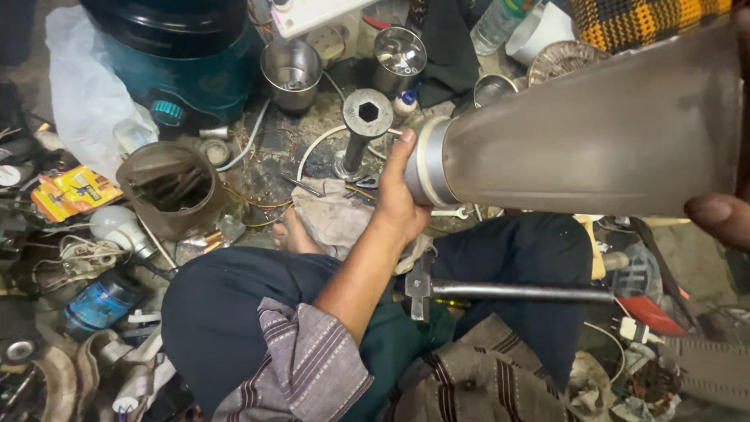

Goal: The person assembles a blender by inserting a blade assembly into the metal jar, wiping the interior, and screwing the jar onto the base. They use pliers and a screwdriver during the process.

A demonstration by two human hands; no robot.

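While the person sits cross-legged on the cluttered floor, both hands carry a grey metal cone.

Its long axis runs from 9 o'clock, the narrow ringed end, to 3 o'clock, the wide mouth. Left hand wraps the narrow end, fingers pressed around it; right hand grips the wide rim at 3 o'clock, only fingertips showing. A hammer lies across the lap at 6 o'clock.

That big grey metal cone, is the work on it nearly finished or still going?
Still going, it seems. The large grey metal cone is off the floor, held sideways: the left hand grips its pale ringed narrow end, and the right hand steadies the wide end. The steel hammer lies unused across the lap. Steel jars and a hexagon-holed metal post sit on the floor. How much remains, I cannot tell.
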